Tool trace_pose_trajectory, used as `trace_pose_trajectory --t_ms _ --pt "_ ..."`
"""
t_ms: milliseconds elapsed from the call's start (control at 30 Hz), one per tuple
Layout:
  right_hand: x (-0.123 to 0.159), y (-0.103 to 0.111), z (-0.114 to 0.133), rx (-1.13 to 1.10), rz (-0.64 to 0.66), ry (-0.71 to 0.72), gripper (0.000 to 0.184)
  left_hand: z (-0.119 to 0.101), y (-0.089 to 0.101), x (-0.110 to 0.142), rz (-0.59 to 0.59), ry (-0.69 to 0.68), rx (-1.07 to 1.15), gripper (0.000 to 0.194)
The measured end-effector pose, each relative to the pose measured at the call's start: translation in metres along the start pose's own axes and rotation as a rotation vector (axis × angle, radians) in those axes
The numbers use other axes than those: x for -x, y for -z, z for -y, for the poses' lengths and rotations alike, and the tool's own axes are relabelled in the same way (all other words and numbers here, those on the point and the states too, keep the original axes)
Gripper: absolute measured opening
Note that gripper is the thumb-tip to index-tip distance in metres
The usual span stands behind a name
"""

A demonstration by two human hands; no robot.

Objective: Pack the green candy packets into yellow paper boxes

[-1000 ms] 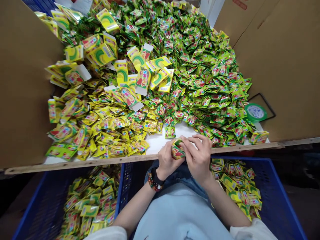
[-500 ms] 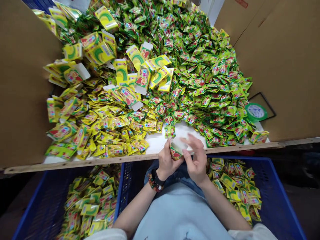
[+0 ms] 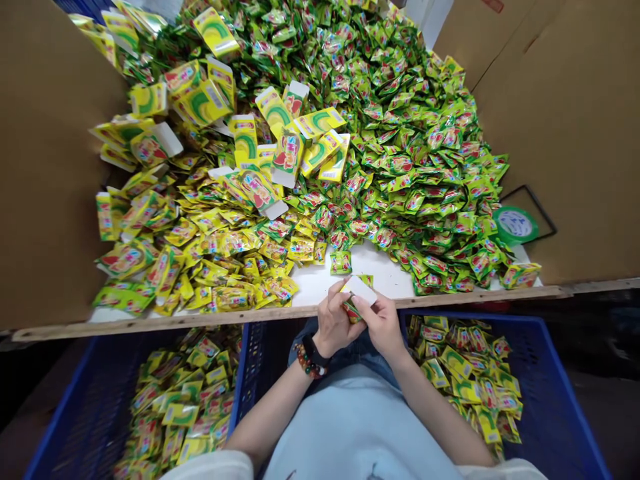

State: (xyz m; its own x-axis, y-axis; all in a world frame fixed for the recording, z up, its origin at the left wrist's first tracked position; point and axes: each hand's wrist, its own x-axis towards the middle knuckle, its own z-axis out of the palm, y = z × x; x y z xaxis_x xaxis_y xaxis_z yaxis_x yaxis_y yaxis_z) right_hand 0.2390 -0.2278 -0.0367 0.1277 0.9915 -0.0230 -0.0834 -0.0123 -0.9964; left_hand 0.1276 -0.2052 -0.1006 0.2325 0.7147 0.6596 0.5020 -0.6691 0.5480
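Between my hands, just over the table's front edge, is a small printed carton [image 3: 361, 291] with a white flap facing up. My left hand [image 3: 334, 321] wraps round its left side, fingers closed. On the right side, my right hand [image 3: 384, 327] pinches the carton near the flap with thumb and fingers. Part of the carton is hidden by the fingers. A single green sachet [image 3: 341, 263] lies on the white tabletop [image 3: 311, 283] just beyond. Yellow sachets [image 3: 225, 267] are heaped to the left, green sachets [image 3: 430, 180] to the right.
Several yellow-green cartons [image 3: 289, 155] lie on the heap. Cardboard walls [image 3: 575, 147] stand at both sides. A green tape roll [image 3: 515, 225] rests at the right. Below the wooden edge [image 3: 200, 321] are blue crates [image 3: 555, 373] holding filled-looking cartons [image 3: 183, 413].
My right hand, blurred and with fingers apart earlier, has closed on the carton's right side. The white flap now shows sharply on top. My left hand keeps its hold.
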Motion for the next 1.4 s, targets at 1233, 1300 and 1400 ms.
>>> trace_pose_trajectory --t_ms 1233,1300,1400 --pt "0.055 0.101 0.019 0.572 -0.159 0.262 0.02 -0.038 0.013 -0.015 0.644 0.592 0.854 0.08" --pt "0.066 0.14 0.021 0.899 -0.243 0.146 0.025 -0.028 0.022 -0.022 0.495 0.503 0.54 0.066" --pt "0.06 0.162 0.014 1.234 -0.245 0.138 0.035 0.006 0.05 -0.045 0.257 0.428 -0.048 0.041"
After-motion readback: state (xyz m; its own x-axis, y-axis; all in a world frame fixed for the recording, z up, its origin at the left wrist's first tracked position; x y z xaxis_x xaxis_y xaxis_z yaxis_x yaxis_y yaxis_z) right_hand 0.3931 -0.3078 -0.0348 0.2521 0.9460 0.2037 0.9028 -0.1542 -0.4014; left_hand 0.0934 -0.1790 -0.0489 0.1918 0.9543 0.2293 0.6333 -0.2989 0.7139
